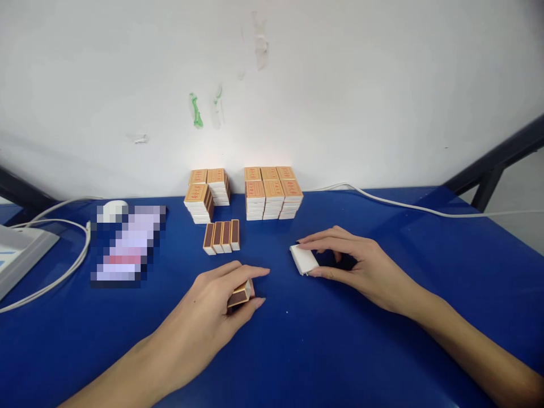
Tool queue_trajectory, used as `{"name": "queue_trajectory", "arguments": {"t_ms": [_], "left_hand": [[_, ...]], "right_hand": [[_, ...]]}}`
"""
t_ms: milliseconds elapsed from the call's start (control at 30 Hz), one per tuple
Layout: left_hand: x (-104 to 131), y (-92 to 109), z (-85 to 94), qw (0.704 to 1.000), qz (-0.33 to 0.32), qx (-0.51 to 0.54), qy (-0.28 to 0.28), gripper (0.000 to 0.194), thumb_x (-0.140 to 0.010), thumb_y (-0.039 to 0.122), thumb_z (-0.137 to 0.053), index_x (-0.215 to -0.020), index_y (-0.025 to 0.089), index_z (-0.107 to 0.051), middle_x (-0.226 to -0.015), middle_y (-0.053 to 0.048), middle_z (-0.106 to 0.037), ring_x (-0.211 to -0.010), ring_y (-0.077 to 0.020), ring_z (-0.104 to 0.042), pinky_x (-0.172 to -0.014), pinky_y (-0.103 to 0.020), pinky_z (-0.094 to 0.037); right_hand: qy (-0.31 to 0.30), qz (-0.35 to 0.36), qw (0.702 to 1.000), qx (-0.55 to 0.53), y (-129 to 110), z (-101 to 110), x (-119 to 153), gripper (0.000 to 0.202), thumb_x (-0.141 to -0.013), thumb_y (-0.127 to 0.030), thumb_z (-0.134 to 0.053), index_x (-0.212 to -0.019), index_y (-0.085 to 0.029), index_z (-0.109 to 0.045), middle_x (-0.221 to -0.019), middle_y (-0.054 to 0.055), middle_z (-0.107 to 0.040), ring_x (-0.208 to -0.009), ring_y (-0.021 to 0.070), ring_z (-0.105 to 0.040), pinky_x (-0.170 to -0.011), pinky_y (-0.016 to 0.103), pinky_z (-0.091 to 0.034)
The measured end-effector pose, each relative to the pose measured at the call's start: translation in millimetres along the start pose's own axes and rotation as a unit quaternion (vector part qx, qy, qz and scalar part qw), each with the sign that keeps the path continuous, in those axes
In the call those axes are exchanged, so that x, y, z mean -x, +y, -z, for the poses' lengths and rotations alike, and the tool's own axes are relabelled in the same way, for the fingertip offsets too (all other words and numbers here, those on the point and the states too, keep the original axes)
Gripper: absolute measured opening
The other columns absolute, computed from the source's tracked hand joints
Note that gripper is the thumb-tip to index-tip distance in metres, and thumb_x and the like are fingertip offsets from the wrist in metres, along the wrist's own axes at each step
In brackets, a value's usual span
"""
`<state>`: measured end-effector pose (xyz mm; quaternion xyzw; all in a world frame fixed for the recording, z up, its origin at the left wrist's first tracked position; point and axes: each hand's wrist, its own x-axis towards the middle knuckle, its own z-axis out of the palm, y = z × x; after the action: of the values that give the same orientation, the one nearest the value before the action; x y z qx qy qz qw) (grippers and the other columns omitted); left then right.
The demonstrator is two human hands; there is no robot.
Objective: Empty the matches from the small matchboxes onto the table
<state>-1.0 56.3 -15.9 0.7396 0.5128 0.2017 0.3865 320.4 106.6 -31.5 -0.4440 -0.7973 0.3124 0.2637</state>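
Near the front of the blue table, my left hand (221, 300) is closed around a matchbox sleeve (240, 295); its brown striking side and an end face me. To the right, my right hand (352, 258) grips a white matchbox tray (304, 260) between thumb and fingers, low over the tabletop. The tray shows a plain white face, and I cannot see its inside. Just beyond my left hand, several matchboxes (221, 237) stand on edge in a row, brown striking strips up.
Against the wall are two stacks of matchboxes, a smaller left stack (198, 194) and a larger right stack (273, 192). A blurred-out phone-like object (134, 241), a white rounded item (115, 211) and cables (85, 249) lie left. Another white cable (395, 209) runs along the back right.
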Motion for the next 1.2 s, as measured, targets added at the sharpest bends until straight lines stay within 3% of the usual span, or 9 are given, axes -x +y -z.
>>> {"name": "queue_trajectory", "arguments": {"t_ms": [567, 667, 767, 833, 967, 1100, 1200], "left_hand": [[4.0, 2.5, 0.6, 0.999, 0.011, -0.027, -0.018, 0.034, -0.111, 0.034, -0.065, -0.144, 0.038, -0.073, -0.103, 0.002, -0.066, -0.077, -0.0143, -0.068, -0.073, -0.028, -0.060], [4.8, 1.2, -0.2, 1.000, 0.009, -0.025, -0.014, 0.034, -0.111, 0.034, -0.065, -0.144, 0.039, -0.073, -0.103, 0.002, -0.066, -0.076, -0.0141, -0.067, -0.074, -0.028, -0.059], [4.0, 0.1, -0.9, 1.000, 0.011, -0.022, -0.014, 0.031, -0.111, 0.035, -0.065, -0.141, 0.039, -0.074, -0.105, 0.002, -0.067, -0.079, -0.0152, -0.069, -0.075, -0.028, -0.060], [3.3, 0.4, -1.3, 1.000, 0.011, -0.018, -0.014, 0.031, -0.111, 0.036, -0.064, -0.140, 0.039, -0.075, -0.105, 0.002, -0.067, -0.078, -0.0147, -0.069, -0.074, -0.028, -0.060], [1.6, 4.6, -4.9, 0.999, -0.002, -0.010, 0.031, 0.030, -0.114, 0.036, -0.058, -0.136, 0.035, -0.078, -0.110, 0.001, -0.071, -0.071, -0.0123, -0.069, -0.068, -0.027, -0.061], [-4.1, 12.2, -14.4, 0.997, -0.024, -0.042, 0.054, 0.029, -0.114, 0.028, -0.055, -0.128, 0.029, -0.081, -0.119, -0.003, -0.072, -0.080, -0.0147, -0.075, -0.070, -0.029, -0.062], [-11.2, 17.7, -22.3, 0.996, -0.040, -0.074, 0.038, 0.032, -0.113, 0.021, -0.054, -0.129, 0.030, -0.079, -0.127, -0.003, -0.069, -0.070, -0.0115, -0.070, -0.069, -0.032, -0.061]], "right_hand": [[0.041, -0.001, 0.999, -0.004, -1.3, -5.0, -0.5, 0.038, -0.102, -0.056, -0.082, -0.137, -0.042, -0.081, -0.142, 0.002, -0.078, -0.098, 0.0245, -0.064, -0.080, 0.041, -0.056], [0.058, -0.030, 0.998, -0.024, -1.9, -2.7, -0.3, 0.039, -0.099, -0.057, -0.085, -0.135, -0.042, -0.082, -0.137, 0.002, -0.080, -0.091, 0.0228, -0.062, -0.083, 0.042, -0.056], [0.073, -0.084, 0.991, -0.072, -3.3, 0.5, -0.3, 0.043, -0.097, -0.059, -0.086, -0.134, -0.038, -0.083, -0.120, 0.004, -0.082, -0.088, 0.0227, -0.066, -0.081, 0.041, -0.058], [0.087, -0.105, 0.983, -0.121, -4.3, 2.6, -0.5, 0.045, -0.096, -0.060, -0.086, -0.135, -0.036, -0.082, -0.116, 0.005, -0.082, -0.094, 0.0238, -0.071, -0.085, 0.041, -0.062], [0.127, -0.128, 0.964, -0.196, -4.3, 6.2, -0.1, 0.043, -0.098, -0.060, -0.083, -0.132, -0.033, -0.083, -0.134, 0.007, -0.082, -0.119, 0.0303, -0.076, -0.102, 0.047, -0.066], [0.150, -0.162, 0.952, -0.211, -1.0, 6.7, 3.8, 0.047, -0.098, -0.064, -0.083, -0.131, -0.031, -0.082, -0.133, 0.009, -0.083, -0.116, 0.0313, -0.080, -0.098, 0.047, -0.070], [0.162, -0.178, 0.943, -0.231, 0.7, 4.3, 6.5, 0.050, -0.097, -0.066, -0.084, -0.131, -0.030, -0.081, -0.135, 0.009, -0.082, -0.116, 0.0306, -0.081, -0.103, 0.047, -0.069]]}}
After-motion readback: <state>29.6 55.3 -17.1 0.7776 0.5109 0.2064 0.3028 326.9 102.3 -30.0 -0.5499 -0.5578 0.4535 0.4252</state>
